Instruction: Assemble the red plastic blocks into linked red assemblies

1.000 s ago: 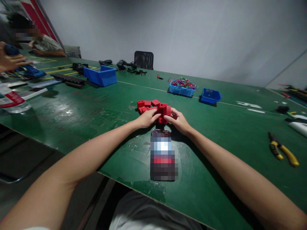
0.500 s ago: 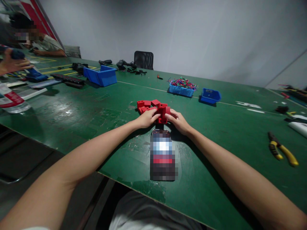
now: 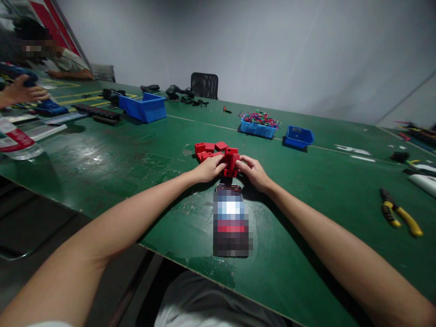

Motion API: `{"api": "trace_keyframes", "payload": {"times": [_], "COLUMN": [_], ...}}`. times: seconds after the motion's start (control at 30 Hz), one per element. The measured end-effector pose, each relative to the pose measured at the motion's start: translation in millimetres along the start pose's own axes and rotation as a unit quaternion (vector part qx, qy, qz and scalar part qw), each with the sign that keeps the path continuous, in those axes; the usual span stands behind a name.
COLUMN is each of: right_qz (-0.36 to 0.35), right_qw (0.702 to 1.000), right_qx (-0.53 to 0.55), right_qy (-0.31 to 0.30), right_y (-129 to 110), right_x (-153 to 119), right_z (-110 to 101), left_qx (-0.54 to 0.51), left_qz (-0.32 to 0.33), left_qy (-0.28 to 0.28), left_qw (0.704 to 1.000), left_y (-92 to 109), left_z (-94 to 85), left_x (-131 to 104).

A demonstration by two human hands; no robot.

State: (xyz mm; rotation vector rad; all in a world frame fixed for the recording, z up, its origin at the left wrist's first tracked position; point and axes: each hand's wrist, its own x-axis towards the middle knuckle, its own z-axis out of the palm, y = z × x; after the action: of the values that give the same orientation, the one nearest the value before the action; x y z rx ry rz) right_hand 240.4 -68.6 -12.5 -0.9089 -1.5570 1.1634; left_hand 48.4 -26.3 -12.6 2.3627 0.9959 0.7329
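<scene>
Red blocks [image 3: 234, 161] are grasped by the left hand [image 3: 209, 169] and right hand [image 3: 254, 173], other red pieces [image 3: 209, 147] clustered alongside, phone [image 3: 231, 227] laid nearer.

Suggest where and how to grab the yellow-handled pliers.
Across both yellow handles, near where they meet, probably from above and the near side: the pliers lie flat, dark head pointing away, and the handles splay wider toward their ends.

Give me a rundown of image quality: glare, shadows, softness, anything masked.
Head view: pale glare patches on the green tabletop, left of the left hand; head view: dark shadow along the near side of the right forearm; head view: coarse pixel blocks mask most of the phone; head view: pliers somewhat soft.
</scene>
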Motion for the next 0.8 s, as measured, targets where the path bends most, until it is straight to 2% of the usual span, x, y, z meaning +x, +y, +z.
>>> {"api": "trace_keyframes", "payload": {"times": [0.3,0.5,0.8], "right_qz": [-0.024,0.003,-0.014], "right_qw": [0.999,0.999,0.999], "right_qx": [-0.012,-0.015,-0.02], "right_qy": [0.036,0.035,0.038], "right_y": [-1.5,-2.0,-3.8], "right_x": [-0.7,0.2,0.4], "right_z": [1.0,0.7,3.2], "left_qx": [0.001,-0.006,-0.017], "left_qz": [-0.004,-0.008,0.001], "left_qy": [-0.001,0.001,0.0], "left_qw": [1.0,1.0,1.0], "left_y": [1.6,2.4,1.0], "left_z": [-0.1,-0.2,0.4], "left_x": [-0.2,-0.3,-0.8]}}
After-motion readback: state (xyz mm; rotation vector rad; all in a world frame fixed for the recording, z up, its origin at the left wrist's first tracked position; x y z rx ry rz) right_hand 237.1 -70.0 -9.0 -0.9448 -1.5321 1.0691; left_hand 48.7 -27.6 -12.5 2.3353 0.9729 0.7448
